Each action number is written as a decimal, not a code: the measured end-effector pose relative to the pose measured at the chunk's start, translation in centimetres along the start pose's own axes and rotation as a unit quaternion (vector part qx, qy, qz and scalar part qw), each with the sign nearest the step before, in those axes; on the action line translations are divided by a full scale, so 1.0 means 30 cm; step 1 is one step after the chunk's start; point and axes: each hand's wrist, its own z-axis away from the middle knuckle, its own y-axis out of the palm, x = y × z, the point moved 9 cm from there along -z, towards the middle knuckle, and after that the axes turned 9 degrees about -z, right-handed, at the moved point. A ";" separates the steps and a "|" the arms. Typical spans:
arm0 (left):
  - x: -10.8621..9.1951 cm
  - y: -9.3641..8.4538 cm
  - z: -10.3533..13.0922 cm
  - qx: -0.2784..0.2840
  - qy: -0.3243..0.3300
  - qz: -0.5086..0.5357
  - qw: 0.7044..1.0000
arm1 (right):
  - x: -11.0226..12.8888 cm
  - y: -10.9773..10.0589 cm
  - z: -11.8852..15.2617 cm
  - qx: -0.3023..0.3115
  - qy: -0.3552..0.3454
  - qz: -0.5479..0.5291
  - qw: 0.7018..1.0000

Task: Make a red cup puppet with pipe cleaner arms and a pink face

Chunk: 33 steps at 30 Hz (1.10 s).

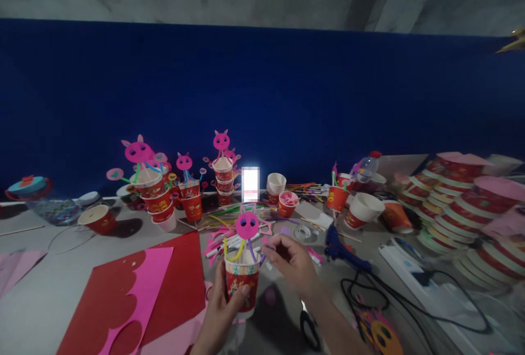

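My left hand [223, 303] is wrapped round a red paper cup [243, 284] with a patterned rim, held upright above the table. A pink round paper face [247, 225] with ears stands over the cup's mouth. Bent yellow and purple pipe cleaners [251, 251] rise from the cup. To the right of the cup, my right hand [293, 265] has thumb and forefinger closed together close to the purple pipe cleaner. Small pink paper shows by these fingertips, but what they pinch is not clear.
Finished cup figures [156, 202] stand at the back left. Red and pink paper sheets [135, 289] lie left. On the right are a blue glue gun [348, 254], scissors [309, 330], black cables, a white power strip [426, 289] and tall cup stacks [463, 213].
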 end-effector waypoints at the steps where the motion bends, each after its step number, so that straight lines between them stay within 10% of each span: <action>1: 0.004 0.002 -0.001 0.009 -0.004 0.004 1.000 | -0.004 0.000 -0.001 0.000 0.006 -0.007 1.000; 33: 0.014 -0.004 -0.004 -0.001 0.024 0.001 1.000 | 0.014 -0.004 -0.010 0.042 0.000 -0.014 0.999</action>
